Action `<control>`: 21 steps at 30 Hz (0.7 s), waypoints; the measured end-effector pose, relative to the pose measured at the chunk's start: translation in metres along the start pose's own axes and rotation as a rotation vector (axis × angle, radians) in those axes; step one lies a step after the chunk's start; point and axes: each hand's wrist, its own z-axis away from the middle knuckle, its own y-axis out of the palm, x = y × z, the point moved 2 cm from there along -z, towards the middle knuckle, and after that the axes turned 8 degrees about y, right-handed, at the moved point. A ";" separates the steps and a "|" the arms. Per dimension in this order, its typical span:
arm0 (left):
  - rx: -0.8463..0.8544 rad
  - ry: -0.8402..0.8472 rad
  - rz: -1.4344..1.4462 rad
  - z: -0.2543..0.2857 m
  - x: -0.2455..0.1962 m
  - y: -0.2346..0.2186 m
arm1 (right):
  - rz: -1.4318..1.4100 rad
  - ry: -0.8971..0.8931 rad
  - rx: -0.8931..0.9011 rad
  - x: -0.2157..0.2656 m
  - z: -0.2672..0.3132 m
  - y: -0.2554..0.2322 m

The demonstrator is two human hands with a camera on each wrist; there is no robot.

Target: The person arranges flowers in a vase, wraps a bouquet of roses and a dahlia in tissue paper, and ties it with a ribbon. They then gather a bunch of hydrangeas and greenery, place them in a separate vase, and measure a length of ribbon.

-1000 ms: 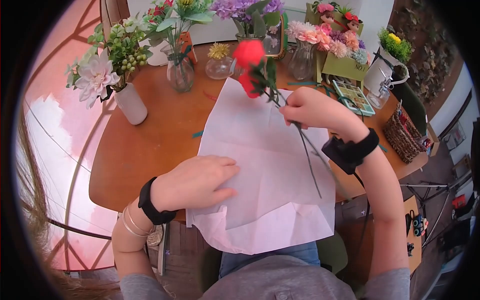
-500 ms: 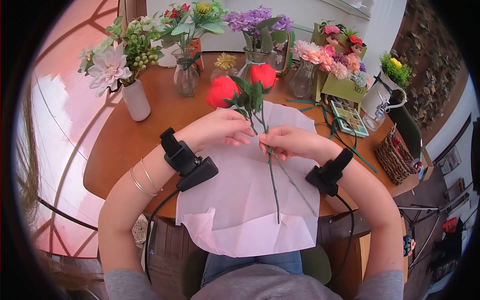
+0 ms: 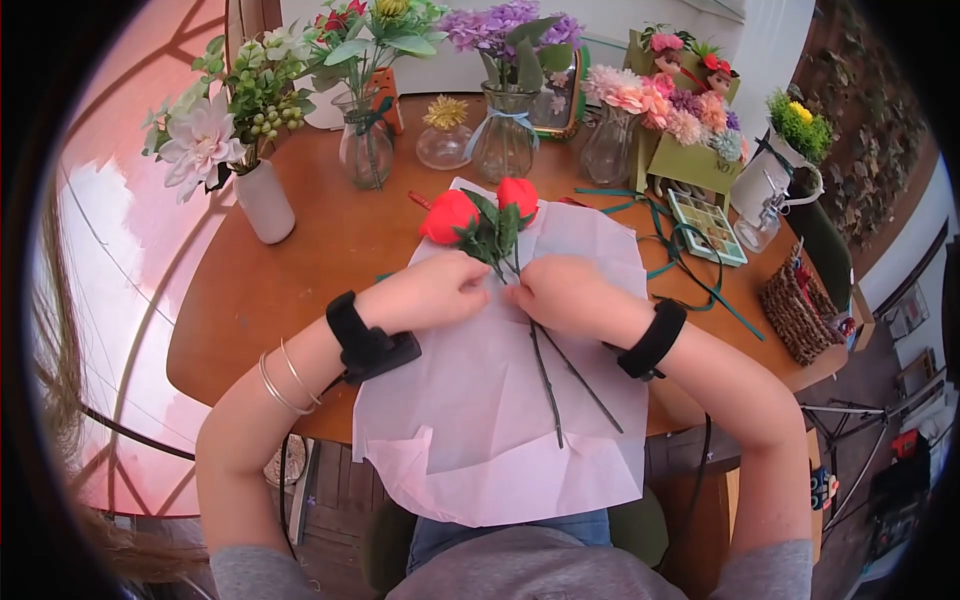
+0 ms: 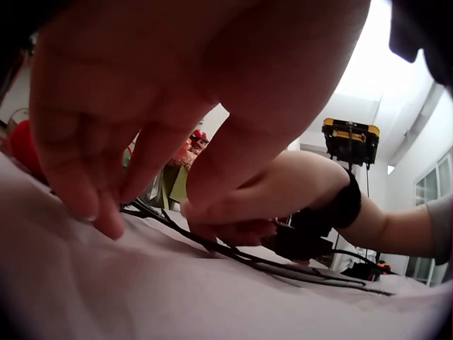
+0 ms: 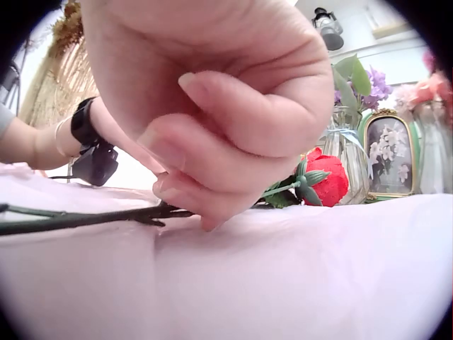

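Observation:
Two red artificial roses point(image 3: 449, 217) lie on a sheet of pale pink wrapping paper point(image 3: 480, 430), blooms toward the back. Their dark green stems point(image 3: 546, 380) cross and fan out toward the person. My right hand point(image 3: 572, 297), fingers curled, pinches the stems below the leaves; in the right wrist view they run under its fingertips point(image 5: 173, 188). On the other side, my left hand point(image 3: 432, 290) is close to the upper stems. In the left wrist view its bent fingers point(image 4: 71, 177) point down beside the stems, the thumb apart from them.
Flower vases, among them a white vase point(image 3: 266, 205) and a glass vase point(image 3: 503, 140), line the table's back. Green ribbon point(image 3: 690, 265), a compartment box point(image 3: 706, 225) and a woven basket point(image 3: 795, 305) are on the right. The paper's front edge overhangs the table toward the lap.
The right hand has brought the roses from the upper right to the paper's middle and lowered them onto it. The left hand has left the paper's left side and come to the stems.

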 end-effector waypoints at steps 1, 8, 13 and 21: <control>-0.026 0.059 -0.161 0.004 -0.005 0.001 | -0.045 -0.011 -0.078 -0.002 -0.001 0.000; 0.014 0.178 -0.310 0.013 -0.013 0.016 | -0.096 -0.004 -0.075 -0.015 -0.017 -0.001; 0.025 0.224 -0.241 0.016 -0.012 0.015 | -0.420 0.156 0.122 -0.022 -0.025 0.002; -0.071 0.263 -0.253 0.014 -0.006 0.024 | -0.292 -0.034 -0.079 -0.025 -0.026 0.016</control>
